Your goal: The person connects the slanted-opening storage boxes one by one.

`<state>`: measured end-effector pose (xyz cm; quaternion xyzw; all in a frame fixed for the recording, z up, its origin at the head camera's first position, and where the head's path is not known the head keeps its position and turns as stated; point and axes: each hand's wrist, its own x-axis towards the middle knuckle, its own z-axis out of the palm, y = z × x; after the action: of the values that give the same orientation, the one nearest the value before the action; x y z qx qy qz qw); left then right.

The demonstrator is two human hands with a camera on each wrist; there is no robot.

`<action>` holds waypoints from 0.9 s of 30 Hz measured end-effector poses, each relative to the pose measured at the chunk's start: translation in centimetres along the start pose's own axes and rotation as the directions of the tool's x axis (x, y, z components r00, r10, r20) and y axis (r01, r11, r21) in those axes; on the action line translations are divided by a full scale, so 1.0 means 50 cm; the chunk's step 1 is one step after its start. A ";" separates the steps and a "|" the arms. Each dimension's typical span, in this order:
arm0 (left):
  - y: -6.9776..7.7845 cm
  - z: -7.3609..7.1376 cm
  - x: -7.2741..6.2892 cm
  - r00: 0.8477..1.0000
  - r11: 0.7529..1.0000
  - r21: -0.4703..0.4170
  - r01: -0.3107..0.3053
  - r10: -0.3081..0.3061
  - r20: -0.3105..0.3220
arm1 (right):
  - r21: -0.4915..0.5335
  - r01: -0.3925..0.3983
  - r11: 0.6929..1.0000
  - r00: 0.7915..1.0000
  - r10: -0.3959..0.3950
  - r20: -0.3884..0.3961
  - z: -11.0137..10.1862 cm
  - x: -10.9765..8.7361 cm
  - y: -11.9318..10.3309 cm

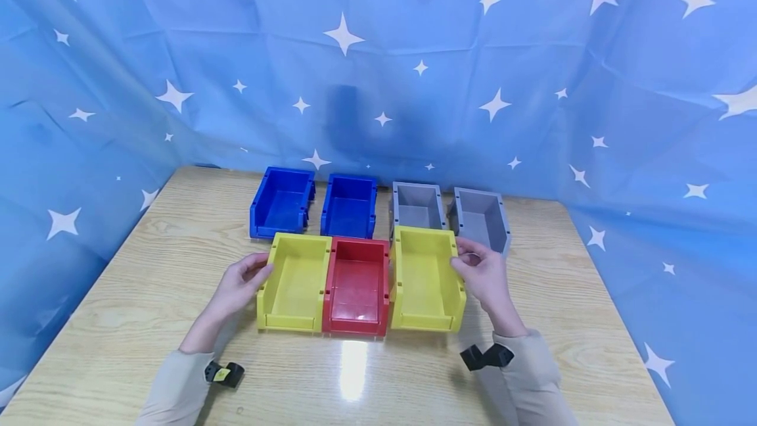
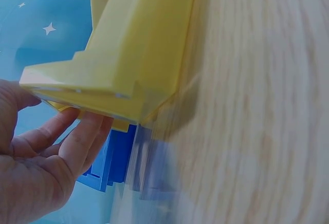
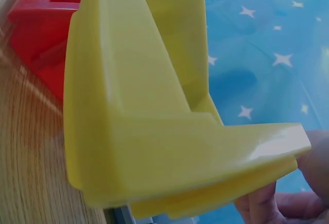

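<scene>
Yellow plastic in the head view: the left yellow bin (image 1: 298, 279), in the left hand (image 1: 239, 284), abuts a red bin (image 1: 357, 286) and looks placed; the right yellow bin (image 1: 427, 278), in the right hand (image 1: 487, 278), is just beside it, seemingly yet to be aligned. Left wrist view: thumb and fingers pinch the rim. Right wrist view: a similar pinch.

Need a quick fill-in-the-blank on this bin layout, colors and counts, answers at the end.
1. Gripped by the left hand and right hand, the front outer bins are colored ____.
2. Between them, the front middle bin is colored ____.
3. The blue bins in back number ____.
4. The back-right pair of bins is colored ____.

Missing words: yellow; red; two; gray
</scene>
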<state>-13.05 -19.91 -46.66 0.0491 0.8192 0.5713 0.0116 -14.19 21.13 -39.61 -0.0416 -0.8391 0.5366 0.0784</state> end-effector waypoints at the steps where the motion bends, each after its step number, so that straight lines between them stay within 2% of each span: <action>1: 0.000 0.000 0.000 1.000 1.000 -0.002 -0.003 0.003 0.001 | 0.001 -0.003 1.000 1.000 0.003 0.000 0.001 0.000 -0.001; 10: -0.004 0.000 0.001 1.000 1.000 -0.002 -0.007 0.007 0.000 | -0.007 -0.023 1.000 1.000 0.023 0.013 0.000 -0.001 0.003; 20: -0.004 0.001 0.001 1.000 1.000 0.018 -0.016 0.016 0.000 | -0.012 -0.006 1.000 1.000 0.007 0.015 0.005 0.004 0.016; 27: -0.003 0.000 0.000 1.000 1.000 0.005 0.005 -0.005 -0.004 | -0.041 -0.016 0.999 0.997 0.019 0.078 -0.005 0.003 0.024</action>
<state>-13.05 -19.95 -46.83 0.0459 0.8207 0.5694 0.0115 -14.34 21.87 -40.59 -0.0295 -0.8518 0.5215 0.0397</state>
